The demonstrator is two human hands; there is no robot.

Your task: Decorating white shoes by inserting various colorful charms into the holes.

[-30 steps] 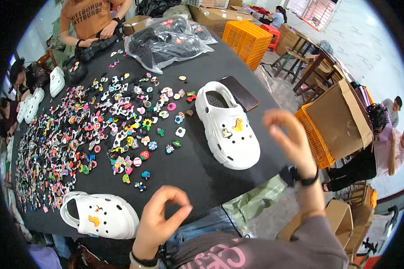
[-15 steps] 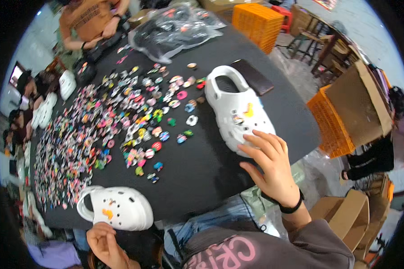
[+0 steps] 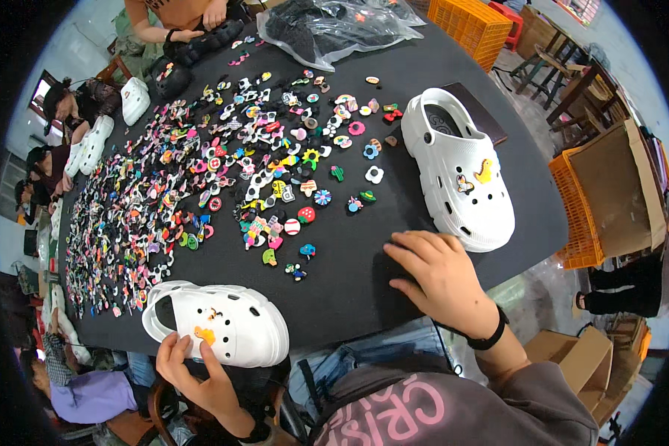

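A white clog (image 3: 249, 327) lies at the near left with an orange duck-like charm (image 3: 204, 336) and a small brown-and-white charm. My left hand (image 3: 201, 375) is at its near side, thumb and fingers apart, fingertips touching the clog near the orange charm. On the right stands another white clog (image 3: 453, 197), bearing a yellow-orange charm (image 3: 484, 172) and a butterfly-like one (image 3: 464, 184). My right hand (image 3: 446, 279) hovers over the black tabletop just nearer than that clog's toe, fingers spread, holding nothing. Many colourful shoe charms (image 3: 201, 163) are strewn across the table's left and middle.
A dark flat phone-like object (image 3: 477, 111) lies behind the right clog. Farther back is a clear plastic bag (image 3: 334, 37) of black items. Co-workers sit along the far and left sides, near more white clogs (image 3: 89, 145). Orange crates (image 3: 468, 30) and cardboard boxes (image 3: 609, 186) stand right.
My right hand has come off the right clog's toe to the bare tabletop beside it. My left hand has reached onto the left clog, its fingers spreading. The whole view has shifted.
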